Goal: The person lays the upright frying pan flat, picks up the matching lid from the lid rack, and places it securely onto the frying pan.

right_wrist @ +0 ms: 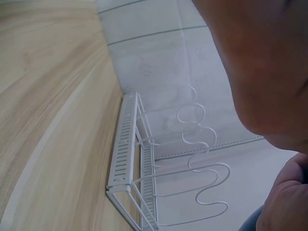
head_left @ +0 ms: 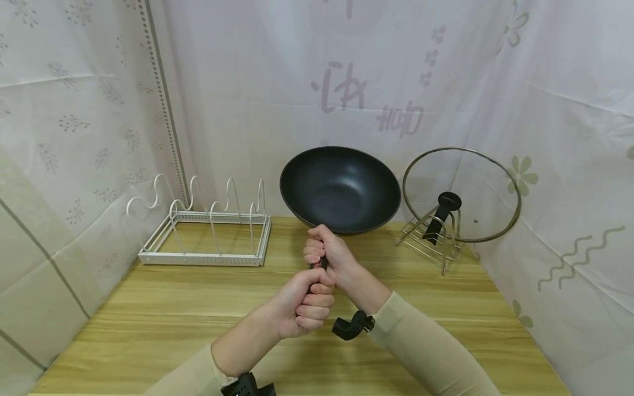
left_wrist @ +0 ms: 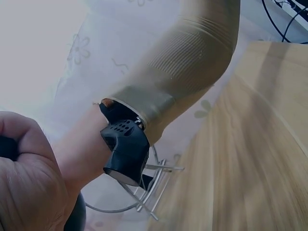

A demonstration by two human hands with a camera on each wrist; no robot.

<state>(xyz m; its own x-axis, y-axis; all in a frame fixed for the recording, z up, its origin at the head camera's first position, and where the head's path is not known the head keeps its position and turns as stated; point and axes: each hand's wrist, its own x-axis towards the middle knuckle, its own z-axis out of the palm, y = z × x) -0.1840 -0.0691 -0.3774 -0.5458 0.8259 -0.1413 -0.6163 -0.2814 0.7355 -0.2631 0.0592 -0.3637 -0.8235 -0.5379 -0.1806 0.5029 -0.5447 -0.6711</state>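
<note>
Both the left hand (head_left: 302, 308) and the right hand (head_left: 327, 253) have fingers curled around the handle of the black wok (head_left: 340, 188), at frame centre above the worktop (head_left: 148, 330).

Both arms reach forward, close together. The left hand (head_left: 302, 308) is a tight fist, nearer the body; the right hand (head_left: 327, 250) is curled just ahead.

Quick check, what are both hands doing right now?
Left hand: curled round the near end of the wok handle.
Right hand: curled round the same handle, closer to the black wok.
</note>
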